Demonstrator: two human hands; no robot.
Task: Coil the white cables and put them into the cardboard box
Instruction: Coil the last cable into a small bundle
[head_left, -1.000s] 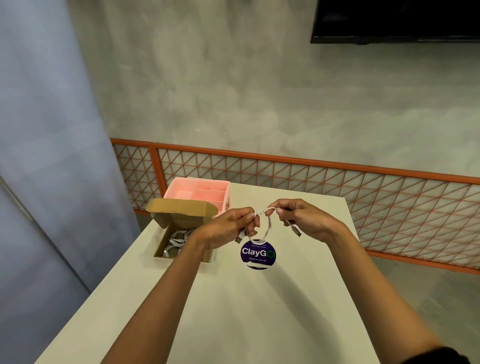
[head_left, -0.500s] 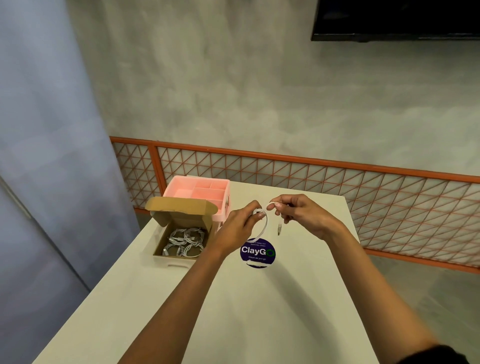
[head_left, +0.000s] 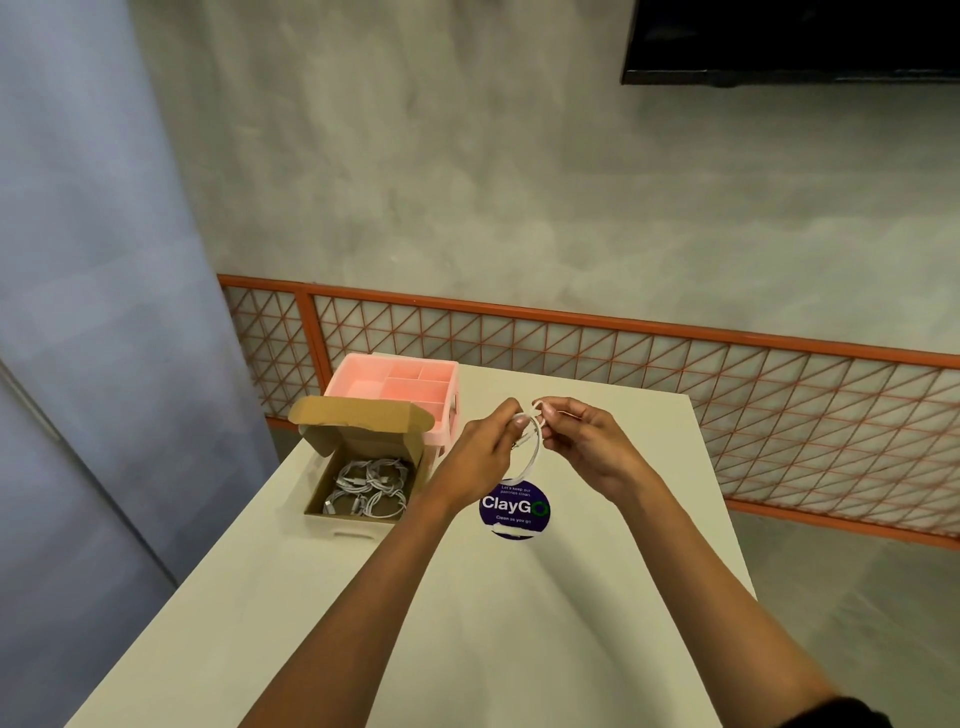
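A white cable, wound into a small loop, hangs in the air above the table between both hands. My left hand pinches the loop's top from the left, and my right hand pinches it from the right, fingertips nearly touching. To the left stands the open cardboard box with its lid flap raised; several coiled white cables lie inside it.
A pink compartment organiser stands right behind the box. A round dark "ClayGo" sticker lies on the white table under the hands. An orange mesh railing runs behind the table, and its right edge drops to the floor.
The hands have come together at the top of the loop. The loose plug end that hung under my right hand is now gathered against the coil.
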